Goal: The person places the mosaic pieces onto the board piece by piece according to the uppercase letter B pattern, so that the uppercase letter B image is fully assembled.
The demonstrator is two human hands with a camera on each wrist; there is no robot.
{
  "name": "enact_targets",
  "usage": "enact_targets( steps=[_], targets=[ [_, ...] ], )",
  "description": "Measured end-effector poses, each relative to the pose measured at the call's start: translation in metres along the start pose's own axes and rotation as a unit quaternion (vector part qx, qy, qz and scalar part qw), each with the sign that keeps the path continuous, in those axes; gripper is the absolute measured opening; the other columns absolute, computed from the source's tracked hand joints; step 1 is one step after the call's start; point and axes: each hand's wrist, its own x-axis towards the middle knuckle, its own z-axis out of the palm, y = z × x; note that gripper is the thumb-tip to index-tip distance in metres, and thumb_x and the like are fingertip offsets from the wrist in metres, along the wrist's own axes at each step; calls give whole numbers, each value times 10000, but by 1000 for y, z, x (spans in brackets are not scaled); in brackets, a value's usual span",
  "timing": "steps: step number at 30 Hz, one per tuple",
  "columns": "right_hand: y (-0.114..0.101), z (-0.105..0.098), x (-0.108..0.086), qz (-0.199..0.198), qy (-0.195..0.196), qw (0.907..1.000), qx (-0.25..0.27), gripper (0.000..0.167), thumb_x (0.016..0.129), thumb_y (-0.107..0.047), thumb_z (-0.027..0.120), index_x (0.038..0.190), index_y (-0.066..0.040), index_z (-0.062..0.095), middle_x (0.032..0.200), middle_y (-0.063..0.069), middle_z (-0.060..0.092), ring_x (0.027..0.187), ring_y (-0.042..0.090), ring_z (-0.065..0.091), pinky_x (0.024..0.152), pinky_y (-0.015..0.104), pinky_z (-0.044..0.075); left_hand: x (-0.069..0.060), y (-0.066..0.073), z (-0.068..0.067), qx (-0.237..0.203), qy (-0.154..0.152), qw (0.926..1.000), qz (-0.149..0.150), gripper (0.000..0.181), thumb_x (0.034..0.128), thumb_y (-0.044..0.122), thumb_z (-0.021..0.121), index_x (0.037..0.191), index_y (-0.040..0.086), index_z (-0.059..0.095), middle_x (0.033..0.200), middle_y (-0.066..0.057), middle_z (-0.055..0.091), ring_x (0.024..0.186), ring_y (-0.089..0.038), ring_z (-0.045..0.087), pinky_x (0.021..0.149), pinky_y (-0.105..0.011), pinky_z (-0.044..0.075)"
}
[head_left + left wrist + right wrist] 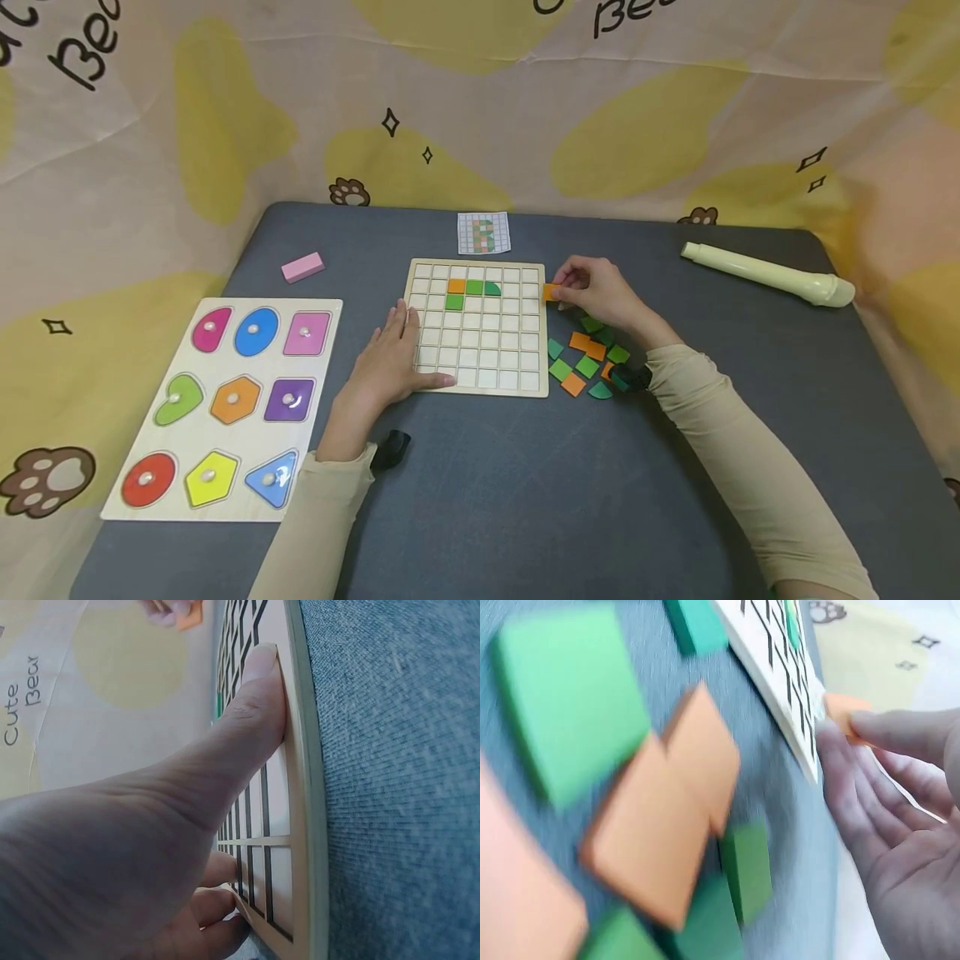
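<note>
The right hand (pixel 600 290) pinches an orange tile (pixel 550 292) at the right edge of the grid board (pixel 487 358); the left hand (pixel 384 360), fingers outstretched, rests on its left side, I'd guess against sliding. Loose tiles (pixel 587 366) lie close by, probably for reach; beyond sits a pattern card (pixel 483 233).

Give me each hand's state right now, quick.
Left hand: open, resting against the grid board, thumb on its near edge.
Right hand: closed, pinching an orange tile.
</note>
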Motion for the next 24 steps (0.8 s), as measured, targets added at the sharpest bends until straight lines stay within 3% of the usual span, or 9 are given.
enact_targets(
  steps=[3,5,9,16,24],
  targets=[
    [-6,12,4,-15,152,9985,517,113,1012,-23,696,1098,43,665,1011,214,699,870,315,785,771,361,670,0,0,0,14,12,10000,-5,1302,828,552,875,1677,-49,91,1777,-230,-49,1667,-391,21,1337,-597,134],
    [-10,21,6,-61,248,9979,589,112,1010,-29,704,1094,37,672,1010,206,710,865,291,785,763,340,668,0,0,0,20,4,10000,-10,1303,829,553,874,1676,-50,89,1777,-231,-50,1667,-390,19,1337,-596,131],
    [-15,39,10,-175,362,9986,336,112,1000,-77,737,1077,-5,701,1011,163,728,868,246,741,745,269,619,0,0,0,34,-14,10000,-13,1301,833,556,870,1676,-52,88,1776,-233,-52,1667,-390,18,1337,-597,130],
    [-23,65,16,-180,374,9991,31,90,980,-139,778,1018,-58,765,973,120,776,880,233,730,800,322,568,1,0,0,12,-64,10000,-38,1294,840,559,863,1678,-45,84,1777,-226,-62,1667,-390,14,1336,-602,130],
    [-28,78,24,-60,501,9987,-32,95,975,-149,786,1009,-61,778,929,110,767,813,214,701,733,283,535,1,1,0,48,-70,10000,-43,1291,844,564,857,1676,-52,86,1776,-236,-46,1666,-394,17,1336,-602,131]
  ],
)
